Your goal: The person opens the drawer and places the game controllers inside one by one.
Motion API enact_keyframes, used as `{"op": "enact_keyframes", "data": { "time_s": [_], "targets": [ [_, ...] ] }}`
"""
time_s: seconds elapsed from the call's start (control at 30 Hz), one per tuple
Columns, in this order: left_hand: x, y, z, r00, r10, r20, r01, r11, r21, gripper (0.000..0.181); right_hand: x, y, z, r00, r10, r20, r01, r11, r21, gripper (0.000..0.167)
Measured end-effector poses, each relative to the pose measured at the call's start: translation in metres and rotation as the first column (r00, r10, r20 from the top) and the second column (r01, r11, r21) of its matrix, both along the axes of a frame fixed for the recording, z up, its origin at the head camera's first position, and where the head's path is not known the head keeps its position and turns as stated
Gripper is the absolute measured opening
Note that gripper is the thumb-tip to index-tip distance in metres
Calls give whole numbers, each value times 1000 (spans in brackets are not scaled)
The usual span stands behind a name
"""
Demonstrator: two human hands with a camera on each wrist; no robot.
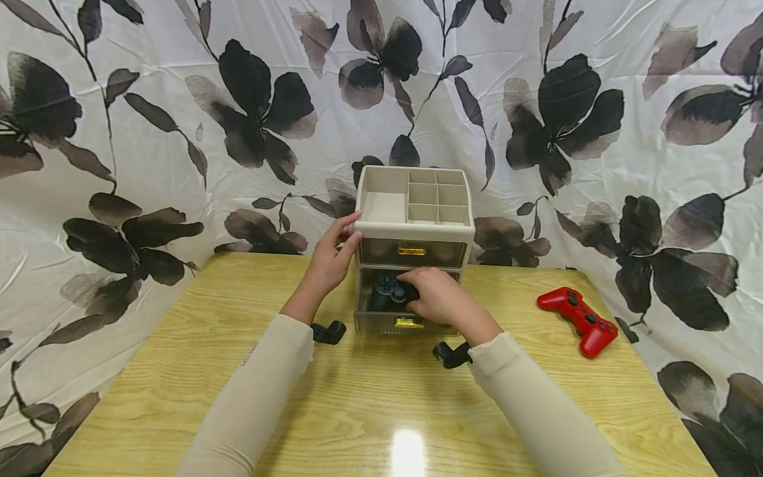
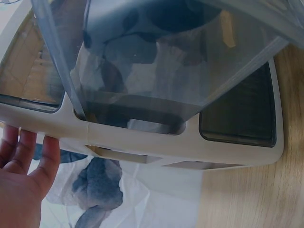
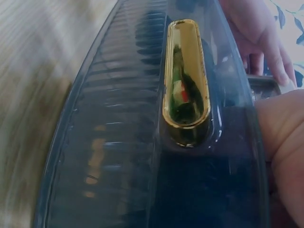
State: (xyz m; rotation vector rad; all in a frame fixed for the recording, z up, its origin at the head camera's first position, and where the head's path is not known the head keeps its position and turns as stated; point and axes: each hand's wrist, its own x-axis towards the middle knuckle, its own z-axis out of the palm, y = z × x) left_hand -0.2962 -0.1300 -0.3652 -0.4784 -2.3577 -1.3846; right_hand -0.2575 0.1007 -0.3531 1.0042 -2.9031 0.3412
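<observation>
A cream desktop organizer [image 1: 414,229] stands at the back of the table, its lower smoky clear drawer [image 1: 381,323] pulled out. Inside that drawer lies a black game controller [image 1: 387,289]. My right hand [image 1: 442,299] reaches in over the drawer front and grips the controller's right side, partly covering it. Against the organizer's upper left side my left hand [image 1: 330,260] rests, its fingers extended; the left wrist view shows the fingertips [image 2: 48,149] touching the cream frame. The gold drawer handle [image 3: 187,76] fills the middle of the right wrist view.
A red game controller [image 1: 577,321] lies on the wooden table [image 1: 286,397] toward the right edge. Above the open drawer, the upper drawer [image 1: 381,252] is closed. The organizer's top has several compartments. Floral cloth [image 1: 262,112] hangs behind and at the sides.
</observation>
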Motion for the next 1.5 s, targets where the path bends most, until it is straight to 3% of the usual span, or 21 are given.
{"op": "enact_keyframes", "data": {
  "time_s": [0.9,1.2,1.5],
  "targets": [
    [0,1,0,1000,-1,3,1,1000,5,44,-11,1,-8,990,-26,136,28,1000,-11,47],
    [0,0,-1,1000,-1,-13,1,1000,8,43,-1,9,-5,997,-1,83,11,993,-115,37],
    [-1,0,-1,1000,1,-9,-1,1000,-1,43,13,17,-2,1000,11,-4,-11,969,-248,35]
  ]
}}
